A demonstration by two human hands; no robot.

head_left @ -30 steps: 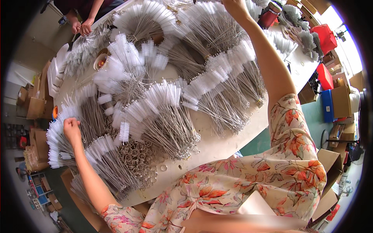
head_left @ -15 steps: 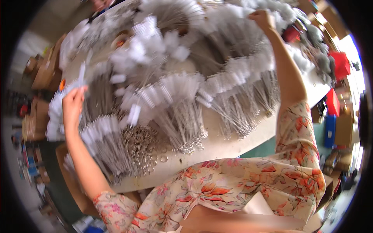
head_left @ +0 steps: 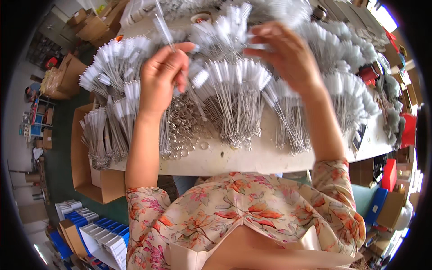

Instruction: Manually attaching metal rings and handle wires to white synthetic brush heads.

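My left hand (head_left: 163, 76) is closed around a thin wire brush (head_left: 163, 29), whose white bristles stick up above the fingers. Across from it, my right hand (head_left: 288, 56) is held over the brushes with thumb and fingers apart, slightly blurred; I see nothing in it. Between the two hands stands a bunch of white-bristled brushes (head_left: 227, 33). Below them, a larger fanned bundle of brushes (head_left: 236, 96) lies with its looped wire ends toward me. A heap of metal rings (head_left: 185, 123) lies right of my left forearm, with several loose rings near the table edge.
More brush bundles (head_left: 123, 60) cover the white table (head_left: 265, 157) at left, and others (head_left: 348, 101) at right. A small bowl (head_left: 201, 18) stands at the back. An open cardboard box (head_left: 85, 182) is below the left edge; blue and white bins (head_left: 105, 240) stand on the floor.
My hands have come closer together: the left moved right, the right moved down and left, its fist now opened. The whole view has shifted too.
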